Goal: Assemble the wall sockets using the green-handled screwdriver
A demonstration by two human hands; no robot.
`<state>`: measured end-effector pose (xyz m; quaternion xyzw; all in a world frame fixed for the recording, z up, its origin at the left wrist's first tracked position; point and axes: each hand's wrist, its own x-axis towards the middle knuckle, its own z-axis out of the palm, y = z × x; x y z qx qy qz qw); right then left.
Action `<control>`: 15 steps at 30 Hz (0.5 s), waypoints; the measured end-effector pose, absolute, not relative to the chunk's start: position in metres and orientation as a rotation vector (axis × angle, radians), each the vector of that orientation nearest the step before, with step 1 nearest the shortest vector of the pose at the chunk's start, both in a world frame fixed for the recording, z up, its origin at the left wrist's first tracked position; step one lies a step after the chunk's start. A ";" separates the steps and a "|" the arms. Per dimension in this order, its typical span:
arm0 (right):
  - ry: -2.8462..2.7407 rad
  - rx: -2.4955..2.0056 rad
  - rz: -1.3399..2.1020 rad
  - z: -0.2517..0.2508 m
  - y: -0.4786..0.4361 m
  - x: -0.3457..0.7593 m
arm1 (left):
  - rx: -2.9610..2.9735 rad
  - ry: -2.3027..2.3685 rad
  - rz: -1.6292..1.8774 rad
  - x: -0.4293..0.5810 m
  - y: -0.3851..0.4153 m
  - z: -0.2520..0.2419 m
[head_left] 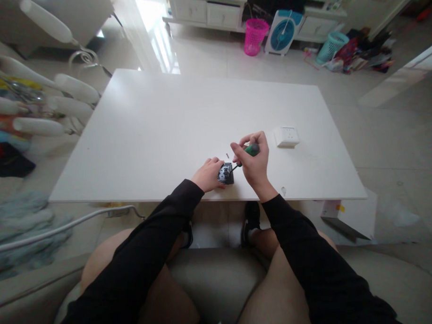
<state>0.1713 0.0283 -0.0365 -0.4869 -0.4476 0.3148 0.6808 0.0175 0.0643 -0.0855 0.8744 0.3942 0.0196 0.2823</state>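
Observation:
A small dark socket module [226, 174] lies near the front edge of the white table [165, 135]. My left hand [209, 174] is closed around its left side and holds it down. My right hand [252, 160] is wrapped round a green-handled screwdriver [250, 151], whose shaft slants down-left with the tip on top of the module. A tiny screw [227, 156] lies on the table just behind the module. A white wall socket plate [286, 136] rests flat to the right of my right hand.
A white drying rack [40, 102] stands left of the table. On the floor beyond are a pink basket [255, 35], a blue-and-white fan [282, 32] and a teal basket [330, 45]. A box [345, 219] sits under the table's right corner.

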 end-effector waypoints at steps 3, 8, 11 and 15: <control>-1.002 -1.008 0.801 -0.042 0.034 0.175 | 2.338 1.051 0.046 0.017 0.065 -0.085; -1.086 -0.982 0.894 -0.040 0.037 0.180 | 2.331 1.048 0.055 0.017 0.065 -0.084; -1.166 -1.074 0.790 -0.032 0.032 0.179 | 2.321 1.056 0.056 0.017 0.065 -0.084; -1.166 -1.097 0.646 -0.026 0.027 0.174 | 2.321 1.065 0.040 0.017 0.064 -0.084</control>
